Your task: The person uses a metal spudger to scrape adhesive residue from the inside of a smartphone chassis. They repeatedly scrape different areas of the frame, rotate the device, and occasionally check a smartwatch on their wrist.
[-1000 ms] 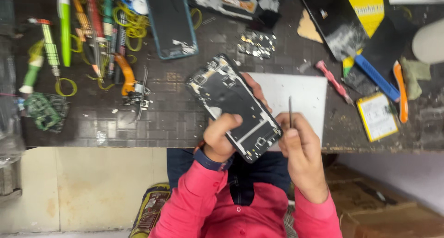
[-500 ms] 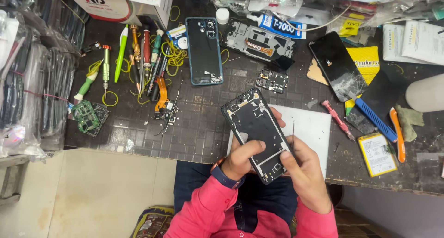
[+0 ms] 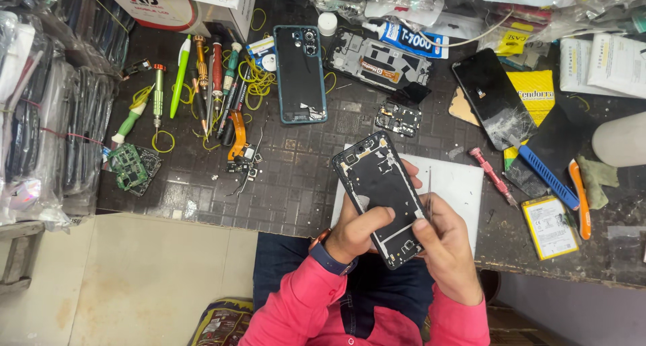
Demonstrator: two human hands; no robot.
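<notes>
Left hand [image 3: 355,233] grips opened phone [image 3: 380,184] from below | right hand [image 3: 445,246] pinches thin tool [image 3: 429,186] beside it.

The left hand [image 3: 356,233] gripped an opened phone frame [image 3: 383,195] from below, its thumb lying across the dark inner side. The right hand [image 3: 447,248] touched the frame's right edge and held thin tweezers [image 3: 429,184] pointing up. Both were above a white mat [image 3: 457,191] at the worktop's [image 3: 296,191] near edge. A blue back cover [image 3: 300,73] lay near the far edge, screwdrivers [image 3: 202,77] toward the left edge, and a cracked screen [image 3: 494,107] toward the right
</notes>
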